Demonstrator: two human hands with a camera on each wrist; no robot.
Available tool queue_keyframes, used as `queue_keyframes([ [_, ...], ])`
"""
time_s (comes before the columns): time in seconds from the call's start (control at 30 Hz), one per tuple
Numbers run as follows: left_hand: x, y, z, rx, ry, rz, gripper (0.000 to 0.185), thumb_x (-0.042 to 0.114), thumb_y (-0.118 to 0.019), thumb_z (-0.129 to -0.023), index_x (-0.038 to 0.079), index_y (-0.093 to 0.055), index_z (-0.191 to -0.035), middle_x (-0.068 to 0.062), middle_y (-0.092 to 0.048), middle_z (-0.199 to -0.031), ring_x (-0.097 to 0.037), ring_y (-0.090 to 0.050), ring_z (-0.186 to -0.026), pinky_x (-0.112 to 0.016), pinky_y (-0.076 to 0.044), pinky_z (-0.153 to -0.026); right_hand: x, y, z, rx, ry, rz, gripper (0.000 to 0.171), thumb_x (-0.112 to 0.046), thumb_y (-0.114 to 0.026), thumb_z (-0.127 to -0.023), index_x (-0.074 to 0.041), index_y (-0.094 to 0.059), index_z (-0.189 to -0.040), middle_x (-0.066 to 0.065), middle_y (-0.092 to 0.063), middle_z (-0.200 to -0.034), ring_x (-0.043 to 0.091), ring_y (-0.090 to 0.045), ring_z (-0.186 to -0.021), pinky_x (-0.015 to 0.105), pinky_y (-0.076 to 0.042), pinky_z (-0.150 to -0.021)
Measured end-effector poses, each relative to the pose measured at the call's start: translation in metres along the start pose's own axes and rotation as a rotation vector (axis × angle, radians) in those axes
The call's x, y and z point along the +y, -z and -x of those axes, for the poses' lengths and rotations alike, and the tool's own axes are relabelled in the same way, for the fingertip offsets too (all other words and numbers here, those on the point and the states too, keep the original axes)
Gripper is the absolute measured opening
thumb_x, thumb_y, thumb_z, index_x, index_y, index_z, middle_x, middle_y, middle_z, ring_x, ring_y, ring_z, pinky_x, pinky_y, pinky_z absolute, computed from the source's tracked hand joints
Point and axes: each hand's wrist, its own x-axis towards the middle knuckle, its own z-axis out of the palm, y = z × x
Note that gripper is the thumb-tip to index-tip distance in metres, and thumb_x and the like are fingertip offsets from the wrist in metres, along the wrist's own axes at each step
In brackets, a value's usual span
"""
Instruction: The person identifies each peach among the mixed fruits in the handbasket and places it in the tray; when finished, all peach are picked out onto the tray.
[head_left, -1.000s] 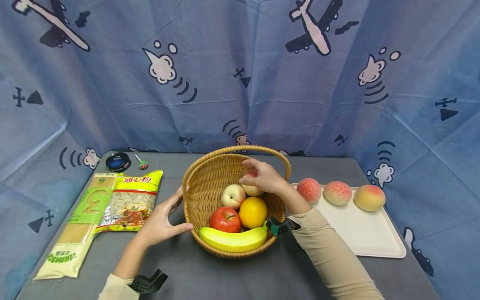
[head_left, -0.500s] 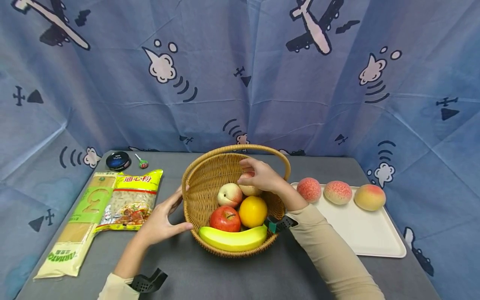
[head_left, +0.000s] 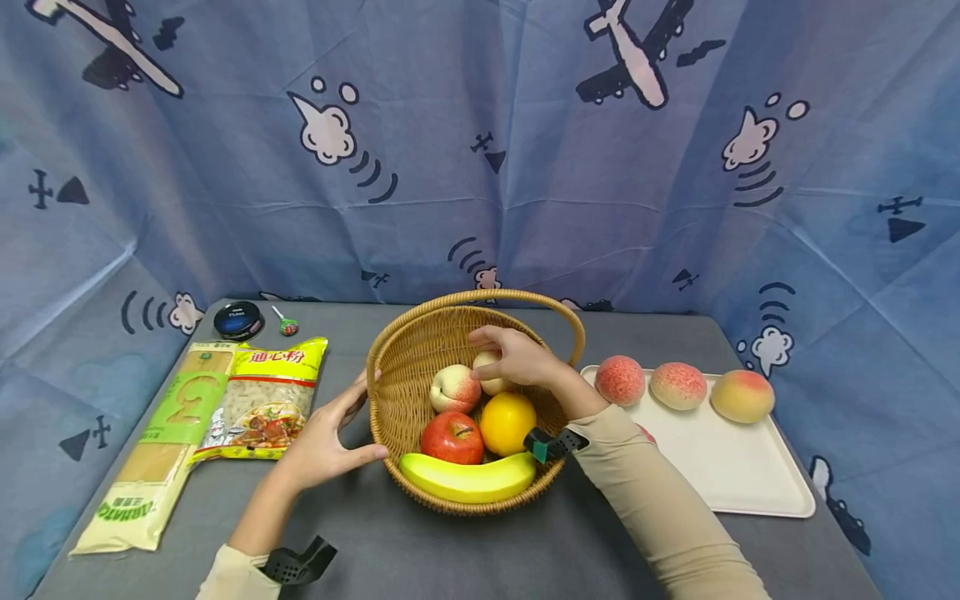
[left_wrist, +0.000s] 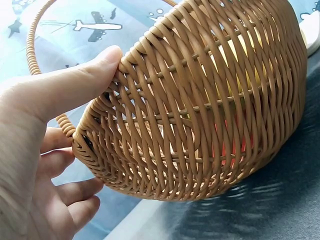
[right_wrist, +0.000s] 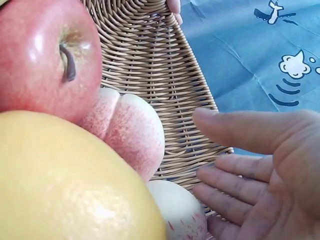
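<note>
Wicker basket [head_left: 408,379], round, with hoop handle, stands on grey table [head_left: 450,558] at centre. Contents: two pale peaches at the back, one pinker [head_left: 454,388] and one paler [head_left: 489,372]; red apple [head_left: 452,437] and orange [head_left: 507,423] in the middle; banana [head_left: 468,477] along the near rim.

Left hand [head_left: 324,442]: fingers straight and spread, thumb and fingertips pressed against the basket's outer wall, bracing it. The left wrist view confirms the thumb [left_wrist: 75,82] on the rim weave.

Right hand [head_left: 517,357]: inside the basket, over the paler peach. The head view shows the fingers draped on it; the right wrist view shows them loosely extended beside the fruit, so whether they grip it I cannot tell.

Adjacent: white tray [head_left: 735,475] at right bearing three more peaches [head_left: 678,385]; pasta packets [head_left: 258,404] and a small dark tin [head_left: 237,320] at left.

Risks, as judged:
- Paler peach sits wedged against its neighbour and the orange; a loose hold may let it roll deeper.
- Lifting may snag the wrist on the handle.
- Bracing is one-sided; a hard pull may tip or slide the basket towards the tray.
- Disturbed fruit may nudge the banana over the near rim.
</note>
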Motion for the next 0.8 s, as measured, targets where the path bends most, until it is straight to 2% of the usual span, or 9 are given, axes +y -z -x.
queue_keyframes([
  [0.13,0.0,0.0,-0.001,-0.003,0.004,-0.004,0.095,0.021,-0.083,-0.071,0.011,-0.03,-0.149,-0.013,-0.025,-0.155,-0.021,-0.029,-0.139,-0.027,-0.035,-0.108,0.0,-0.001,-0.001,-0.016,0.02,0.027,0.062,-0.018,-0.072,-0.083,0.0,-0.046,-0.137,0.015,-0.05,-0.139,0.031,-0.047,-0.127,0.044,-0.041,-0.107],
  [0.3,-0.001,0.0,0.0,-0.004,0.003,0.005,0.095,0.02,-0.083,-0.071,0.011,-0.029,-0.15,-0.013,-0.025,-0.155,-0.023,-0.03,-0.139,-0.042,-0.038,-0.106,0.001,-0.002,-0.004,-0.037,0.057,0.071,0.062,-0.015,-0.072,-0.082,-0.001,-0.047,-0.137,0.014,-0.051,-0.138,0.031,-0.048,-0.127,0.043,-0.041,-0.106],
  [0.43,-0.002,-0.001,0.0,-0.006,0.011,0.01,0.095,0.019,-0.083,-0.072,0.011,-0.029,-0.15,-0.013,-0.026,-0.155,-0.023,-0.03,-0.139,-0.045,-0.039,-0.104,0.0,-0.004,-0.007,-0.073,0.084,0.126,0.06,-0.015,-0.072,-0.083,-0.003,-0.048,-0.136,0.013,-0.052,-0.138,0.03,-0.048,-0.127,0.043,-0.042,-0.106],
  [0.6,-0.001,0.0,0.0,-0.01,0.016,0.0,0.095,0.019,-0.083,-0.072,0.011,-0.029,-0.15,-0.013,-0.026,-0.155,-0.021,-0.03,-0.139,-0.037,-0.038,-0.106,-0.001,-0.004,-0.009,-0.124,0.091,0.156,0.059,-0.015,-0.072,-0.083,-0.006,-0.048,-0.137,0.013,-0.052,-0.138,0.029,-0.05,-0.121,0.044,-0.044,-0.101],
  [0.73,0.0,0.0,0.0,-0.011,0.019,-0.003,0.095,0.02,-0.083,-0.072,0.012,-0.029,-0.15,-0.012,-0.026,-0.155,-0.02,-0.03,-0.139,-0.023,-0.035,-0.107,-0.001,-0.006,-0.011,-0.143,0.088,0.188,0.059,-0.015,-0.072,-0.082,-0.008,-0.05,-0.136,0.011,-0.055,-0.135,0.026,-0.055,-0.105,0.036,-0.048,-0.091],
  [0.8,0.0,0.0,0.0,-0.01,0.016,0.0,0.095,0.019,-0.083,-0.072,0.012,-0.029,-0.15,-0.013,-0.026,-0.155,-0.019,-0.03,-0.139,-0.018,-0.033,-0.106,-0.001,-0.007,-0.012,-0.154,0.088,0.218,0.059,-0.015,-0.072,-0.081,-0.009,-0.05,-0.136,0.011,-0.062,-0.121,0.023,-0.056,-0.089,0.03,-0.047,-0.081],
])
